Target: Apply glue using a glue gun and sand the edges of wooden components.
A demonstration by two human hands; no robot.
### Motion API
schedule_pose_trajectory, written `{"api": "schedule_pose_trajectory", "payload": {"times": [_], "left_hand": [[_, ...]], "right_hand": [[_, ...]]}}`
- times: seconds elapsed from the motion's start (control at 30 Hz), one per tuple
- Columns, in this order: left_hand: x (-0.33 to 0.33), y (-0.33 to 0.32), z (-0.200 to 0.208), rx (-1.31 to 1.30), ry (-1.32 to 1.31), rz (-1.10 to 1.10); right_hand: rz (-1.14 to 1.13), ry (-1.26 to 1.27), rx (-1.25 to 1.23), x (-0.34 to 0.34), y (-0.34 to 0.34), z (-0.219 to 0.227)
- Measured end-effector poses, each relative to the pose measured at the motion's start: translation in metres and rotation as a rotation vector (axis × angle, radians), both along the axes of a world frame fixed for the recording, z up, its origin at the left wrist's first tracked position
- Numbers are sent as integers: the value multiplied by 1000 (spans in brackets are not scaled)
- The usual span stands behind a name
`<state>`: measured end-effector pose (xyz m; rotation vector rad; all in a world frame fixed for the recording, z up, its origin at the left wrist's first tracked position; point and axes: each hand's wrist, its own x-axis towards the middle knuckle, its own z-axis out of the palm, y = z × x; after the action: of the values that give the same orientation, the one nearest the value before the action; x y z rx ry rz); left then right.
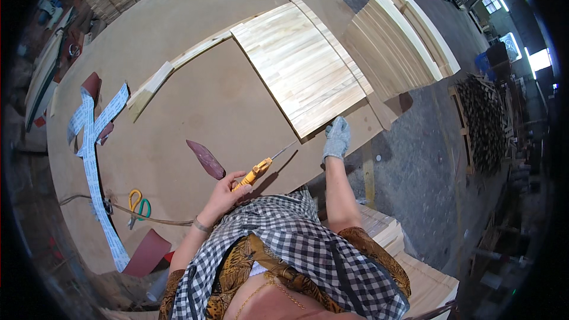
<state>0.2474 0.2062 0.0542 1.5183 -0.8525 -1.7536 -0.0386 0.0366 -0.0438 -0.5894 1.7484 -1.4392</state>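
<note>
My left hand (224, 194) is wrapped round the handle of a yellow air blow gun (258, 173). Its thin metal nozzle points toward the near corner of a pale wooden panel (299, 62) made of joined strips. Gloved in grey, my right hand (336, 138) is closed at the panel's near edge, its fingertips partly hidden. A dark strip (332, 38) lies along the panel's right side. Left of the blow gun, a folded piece of dark red sandpaper (206, 159) rests on the brown table (195, 106).
Stacked panels (388, 47) stand beyond the right side. Wooden strips (155, 83) lie at the far left of the panel. A long sandpaper strip with printed backing (95, 172), scissors (138, 206) and a thin hose (163, 221) lie at left. More wood (415, 266) is stacked at lower right.
</note>
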Motion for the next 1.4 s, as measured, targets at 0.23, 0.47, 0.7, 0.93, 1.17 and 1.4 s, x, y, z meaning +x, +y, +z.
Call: {"api": "schedule_pose_trajectory", "payload": {"times": [0.23, 0.47, 0.7, 0.93, 1.17, 1.4], "left_hand": [[-3, -6, 6, -114, -36, 32], [-4, -10, 3, -240, -194, 14], [-17, -2, 4, -279, -284, -117], [-23, 10, 12, -397, -286, -118], [-16, 21, 11, -364, -222, -26], [3, 10, 31, -322, -267, 117]], "right_hand": [[121, 286, -58, 27, 33, 4], [945, -405, -110, 96, 132, 50], [1001, -254, 118, 127, 140, 100], [983, 167, 68, 136, 155, 119], [1023, -6, 15, 147, 158, 109], [967, -207, -9, 177, 140, 121]]}}
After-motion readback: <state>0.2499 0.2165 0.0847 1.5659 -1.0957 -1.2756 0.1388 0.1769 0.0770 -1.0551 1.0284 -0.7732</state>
